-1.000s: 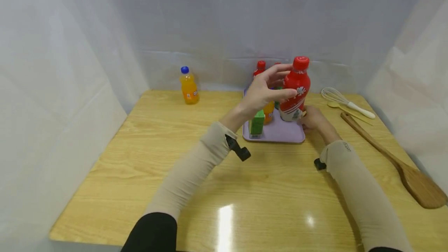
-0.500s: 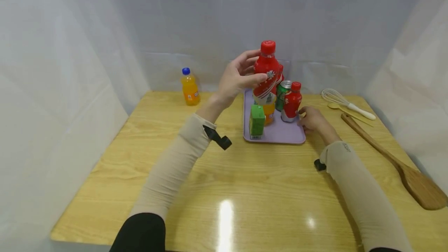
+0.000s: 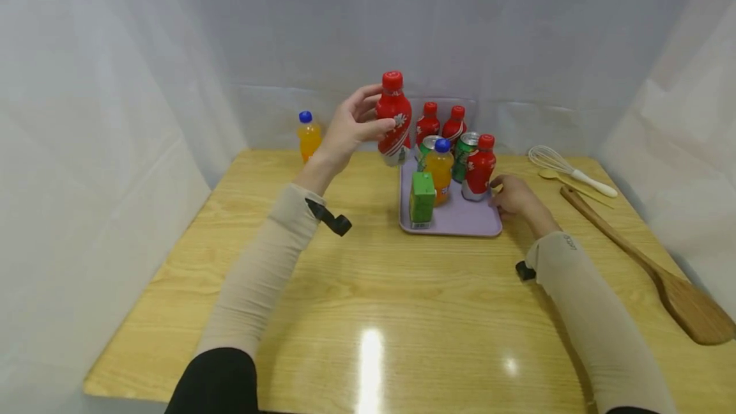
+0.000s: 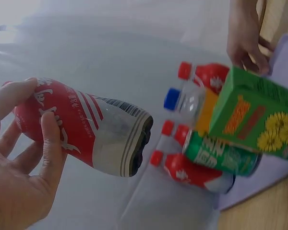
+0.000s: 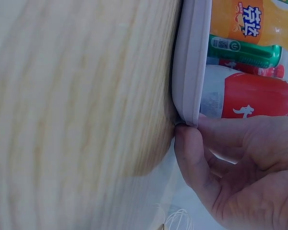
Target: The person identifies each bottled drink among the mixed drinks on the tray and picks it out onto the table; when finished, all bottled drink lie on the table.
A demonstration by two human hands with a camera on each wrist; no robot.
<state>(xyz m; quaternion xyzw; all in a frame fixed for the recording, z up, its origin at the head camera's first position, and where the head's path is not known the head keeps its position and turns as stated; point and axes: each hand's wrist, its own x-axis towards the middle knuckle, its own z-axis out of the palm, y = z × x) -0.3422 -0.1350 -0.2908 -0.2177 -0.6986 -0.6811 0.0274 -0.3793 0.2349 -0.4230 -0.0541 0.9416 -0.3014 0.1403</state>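
My left hand (image 3: 345, 128) holds a red bottle (image 3: 394, 117) with a red cap and pale base, up off the table and left of the tray. In the left wrist view, thumb and fingers wrap the upper half of that bottle (image 4: 81, 124). My right hand (image 3: 513, 200) pinches the right rim of a light purple tray (image 3: 460, 227); in the right wrist view, thumb and finger meet on the tray's edge (image 5: 189, 72). On the tray stand several red bottles (image 3: 480, 168), an orange drink bottle (image 3: 441, 174) with a blue cap, green cans (image 3: 465, 158) and a green drink carton (image 3: 422, 200).
Another orange drink bottle (image 3: 310, 138) stands at the back left, partly behind my left hand. Right of the tray lie a whisk (image 3: 569, 168), a yellow spoon (image 3: 575, 186) and a long wooden spatula (image 3: 650, 264). A white sheet (image 3: 322, 30) hangs behind the table.
My left hand has carried the red bottle leftward from above the tray's right side to beyond its left edge. The right hand has stayed at the tray's rim.
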